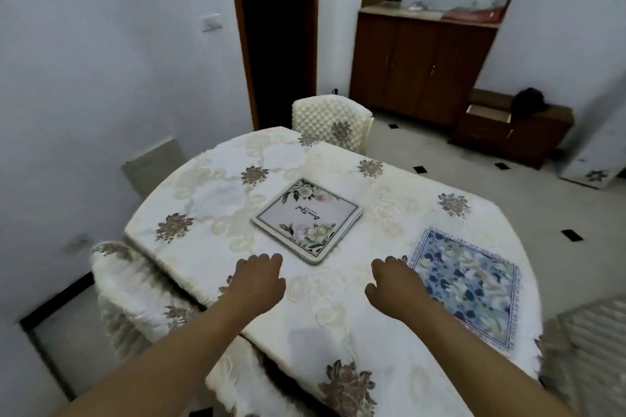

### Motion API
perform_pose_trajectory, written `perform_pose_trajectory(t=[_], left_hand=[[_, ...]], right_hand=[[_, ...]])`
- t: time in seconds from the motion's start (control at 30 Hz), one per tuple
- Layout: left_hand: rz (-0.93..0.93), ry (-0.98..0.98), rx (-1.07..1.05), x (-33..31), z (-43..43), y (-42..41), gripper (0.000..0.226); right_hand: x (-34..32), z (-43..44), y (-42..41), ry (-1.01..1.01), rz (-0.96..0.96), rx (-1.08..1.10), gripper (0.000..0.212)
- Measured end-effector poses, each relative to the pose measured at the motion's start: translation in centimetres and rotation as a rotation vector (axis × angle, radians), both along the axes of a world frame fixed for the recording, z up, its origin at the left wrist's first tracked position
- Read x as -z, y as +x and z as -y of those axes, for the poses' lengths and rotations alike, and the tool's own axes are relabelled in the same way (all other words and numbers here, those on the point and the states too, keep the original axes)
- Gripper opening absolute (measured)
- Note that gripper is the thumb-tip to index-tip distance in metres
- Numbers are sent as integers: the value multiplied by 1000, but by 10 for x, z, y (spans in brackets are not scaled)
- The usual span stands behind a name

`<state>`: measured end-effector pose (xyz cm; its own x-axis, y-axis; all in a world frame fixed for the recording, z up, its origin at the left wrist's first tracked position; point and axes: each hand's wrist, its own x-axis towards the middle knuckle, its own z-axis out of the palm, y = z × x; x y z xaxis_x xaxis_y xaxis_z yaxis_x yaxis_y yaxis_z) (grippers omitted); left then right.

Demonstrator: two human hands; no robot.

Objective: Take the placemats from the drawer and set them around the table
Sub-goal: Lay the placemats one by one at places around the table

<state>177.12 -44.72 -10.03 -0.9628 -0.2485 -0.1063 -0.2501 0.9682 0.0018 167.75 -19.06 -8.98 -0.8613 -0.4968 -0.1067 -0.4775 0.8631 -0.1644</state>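
A small stack of white placemats with pink flower corners (306,221) lies in the middle of the table (210,193), which wears a cream floral cloth. A single blue flowered placemat (471,284) lies flat near the table's right edge. My left hand (259,278) hovers over the cloth just below the white stack, fingers loosely curled, holding nothing. My right hand (394,284) hovers beside the blue placemat's left corner, also holding nothing. The low brown cabinet at the far right has an open drawer (487,112).
A quilted cream chair (333,125) stands at the table's far side. Another covered chair (135,284) sits at the left, close to my left arm. A brown sideboard (423,68) stands against the back wall, beside a dark doorway (277,27).
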Motion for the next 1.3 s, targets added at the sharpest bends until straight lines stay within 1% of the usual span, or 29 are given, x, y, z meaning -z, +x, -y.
perform_pose_trajectory(t=[0.17, 0.33, 0.57, 0.77, 0.93, 1.07, 1.1, 1.17, 1.3], left_hand=[[30, 16, 71, 14, 30, -59, 30], [63, 18, 106, 29, 73, -102, 30], [96, 14, 109, 55, 146, -159, 34], [110, 7, 208, 89, 203, -228, 32], [168, 146, 245, 130, 238, -275, 31], [239, 432, 115, 156, 255, -295, 39], [246, 481, 85, 160, 258, -299, 40], [260, 516, 65, 166, 263, -305, 39], [160, 610, 37, 174, 267, -312, 32]], right_hand=[[30, 22, -39, -42, 20, 128, 19], [55, 62, -77, -64, 103, 206, 20], [76, 110, -101, -76, 200, 304, 18], [98, 154, -116, -66, 250, 516, 18], [130, 197, -114, -90, 295, 755, 21], [150, 228, -120, -228, 354, 972, 27], [155, 235, -123, -273, 366, 1023, 27], [164, 246, -130, -333, 373, 1111, 29], [175, 255, -138, -380, 310, 1253, 35]])
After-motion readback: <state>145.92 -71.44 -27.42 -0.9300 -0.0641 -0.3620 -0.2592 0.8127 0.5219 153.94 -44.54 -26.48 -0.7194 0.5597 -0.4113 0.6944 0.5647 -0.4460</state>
